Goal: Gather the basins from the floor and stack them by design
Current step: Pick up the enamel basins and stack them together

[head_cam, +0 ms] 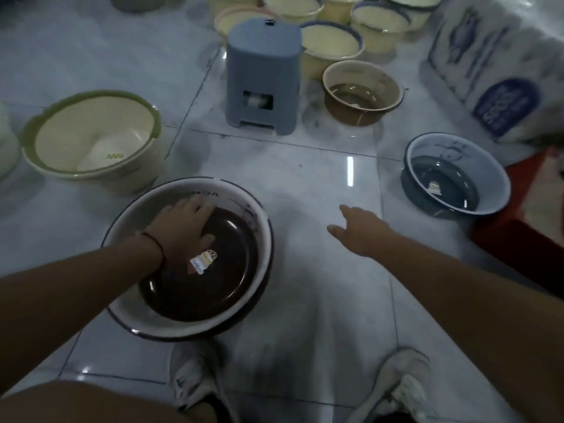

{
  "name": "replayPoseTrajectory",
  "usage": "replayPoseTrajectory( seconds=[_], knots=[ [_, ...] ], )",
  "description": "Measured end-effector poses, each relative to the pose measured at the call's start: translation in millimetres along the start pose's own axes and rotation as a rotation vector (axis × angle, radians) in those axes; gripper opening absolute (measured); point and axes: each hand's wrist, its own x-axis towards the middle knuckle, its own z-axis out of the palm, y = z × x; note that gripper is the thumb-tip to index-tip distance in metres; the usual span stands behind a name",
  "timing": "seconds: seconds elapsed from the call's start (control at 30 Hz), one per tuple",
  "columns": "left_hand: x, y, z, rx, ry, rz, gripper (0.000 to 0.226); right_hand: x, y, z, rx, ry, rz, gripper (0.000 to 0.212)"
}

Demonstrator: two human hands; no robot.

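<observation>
A large basin with a dark maroon bottom and pale wall sits on the tiled floor just in front of my feet. My left hand lies inside it, fingers spread flat against the far wall and bottom. My right hand hovers open over bare floor, fingers stretched toward a blue basin at the right. A smaller brown basin stands farther back. A cream basin with a green rim rests at the left.
A grey-blue plastic stool stands mid-floor. Behind it are several cream basins with blue rims. A large printed white sack lies at the right, with a red box below it. My white shoes are at the bottom.
</observation>
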Motion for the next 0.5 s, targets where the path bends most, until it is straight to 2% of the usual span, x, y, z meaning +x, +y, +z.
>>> replayPoseTrajectory(
  seconds=[0.07, 0.13, 0.27, 0.37, 0.5],
  knots=[
    [18.2, 48.6, -30.4, 0.042, 0.028, 0.194, 0.075, -9.3, 40.0, -23.2, -0.043, 0.058, 0.030, 0.070],
    [35.8, 101.3, -56.2, 0.097, 0.021, 0.308, 0.076, -20.1, 79.6, -41.9, -0.054, 0.122, 0.065, 0.069],
    [70.1, 211.0, -88.7, 0.095, -0.039, 0.399, 0.076, -36.9, 152.0, -51.5, 0.014, 0.197, 0.189, 0.067],
    [98.0, 278.4, -87.1, 0.054, -0.052, 0.468, 0.074, -34.6, 197.2, -44.2, 0.070, 0.167, 0.344, 0.070],
    [141.3, 325.6, -57.9, 0.038, -0.071, 0.482, 0.074, -2.4, 242.7, -24.0, 0.119, 0.188, 0.393, 0.067]
  ],
)
